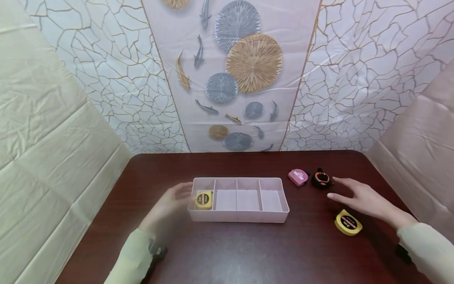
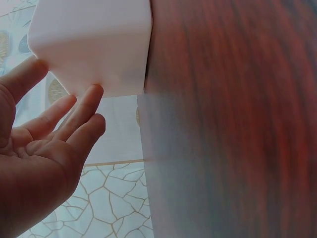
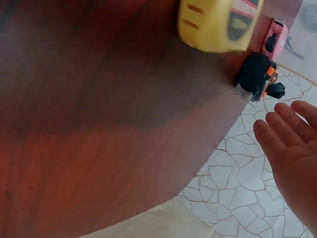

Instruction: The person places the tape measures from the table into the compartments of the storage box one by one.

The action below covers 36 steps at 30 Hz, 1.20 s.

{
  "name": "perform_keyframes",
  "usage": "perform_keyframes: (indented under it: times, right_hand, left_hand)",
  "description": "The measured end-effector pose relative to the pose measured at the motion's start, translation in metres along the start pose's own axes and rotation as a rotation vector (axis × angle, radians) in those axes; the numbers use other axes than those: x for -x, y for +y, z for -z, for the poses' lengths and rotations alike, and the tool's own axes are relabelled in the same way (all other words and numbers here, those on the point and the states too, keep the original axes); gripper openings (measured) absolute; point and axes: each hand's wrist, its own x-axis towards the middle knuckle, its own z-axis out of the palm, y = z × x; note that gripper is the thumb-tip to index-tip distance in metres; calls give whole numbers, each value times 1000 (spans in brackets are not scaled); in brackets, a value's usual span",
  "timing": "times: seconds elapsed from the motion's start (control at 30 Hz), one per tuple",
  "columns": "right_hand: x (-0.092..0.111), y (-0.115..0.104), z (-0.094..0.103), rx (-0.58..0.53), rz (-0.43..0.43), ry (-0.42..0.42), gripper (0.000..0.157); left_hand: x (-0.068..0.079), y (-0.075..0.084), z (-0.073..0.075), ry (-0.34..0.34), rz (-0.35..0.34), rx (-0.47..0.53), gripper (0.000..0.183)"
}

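A white tray (image 1: 237, 216) with a row of compartments stands mid-table; a yellow tape measure (image 1: 203, 200) lies in its leftmost compartment. My left hand (image 1: 172, 205) is at the tray's left end, fingertips right at its wall, as the left wrist view also shows. On the right, my right hand (image 1: 365, 199) has its fingers extended and holds nothing. Its fingertips are close to a black and orange tape measure (image 1: 321, 180). Left of that one lies a pink tape measure (image 1: 298, 177). A second yellow tape measure (image 1: 348, 223) rests on the table below my right hand.
The dark reddish-brown table (image 1: 227, 252) has rounded far corners. Behind it hangs a patterned cloth (image 1: 234, 118) with fish and round motifs. Pale cloth walls (image 1: 64, 157) flank the table on both sides.
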Motion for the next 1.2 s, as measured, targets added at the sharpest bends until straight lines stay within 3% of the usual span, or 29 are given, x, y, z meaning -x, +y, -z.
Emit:
perform_keyframes:
  times: [0.23,0.63,1.2]
  right_hand:
    - [12,3,-11,-13,-25,-27,80]
    - [31,8,-22,1,-26,-90,80]
    - [49,5,-35,38,53,-17,75]
  left_hand:
    - [-1,-1,0,0,9,33,60]
    - [-1,-2,1,18,25,9,58]
    - [3,2,-1,21,13,7,60]
